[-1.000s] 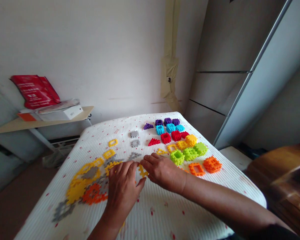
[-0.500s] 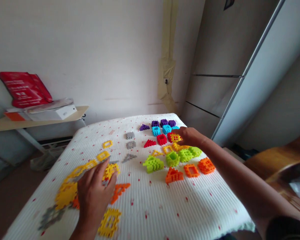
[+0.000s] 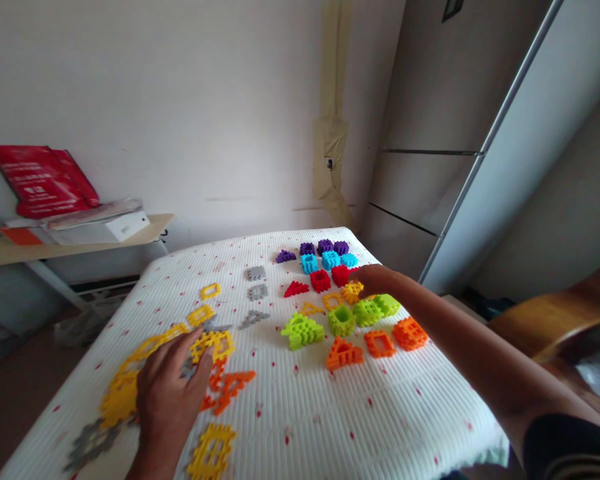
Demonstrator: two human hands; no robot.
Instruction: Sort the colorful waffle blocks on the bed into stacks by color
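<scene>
Colourful plastic interlocking pieces lie on a white dotted mattress (image 3: 330,420). My left hand (image 3: 167,393) rests palm down, fingers spread, on a loose pile of flat yellow pieces (image 3: 125,393), grey ones and orange triangles (image 3: 230,387). A yellow frame piece (image 3: 213,452) lies just in front of it. My right hand (image 3: 375,280) reaches far across to the sorted rows and pinches a yellow grid piece (image 3: 353,291) set among the yellow stacks. Around it stand red blocks (image 3: 320,280), green blocks (image 3: 341,320) and a green triangle stack (image 3: 300,330).
Orange stacks (image 3: 410,332), blue blocks (image 3: 310,263), purple blocks (image 3: 307,249) and grey pieces (image 3: 256,273) sit further out. A shelf (image 3: 80,243) with a red bag (image 3: 40,180) and white box stands left. Wooden furniture (image 3: 545,320) and a wardrobe (image 3: 480,167) are right.
My right hand carried a yellow piece from the middle to the far rows and lowered it onto the yellow stacks. My left hand slid back left over the loose pile.
</scene>
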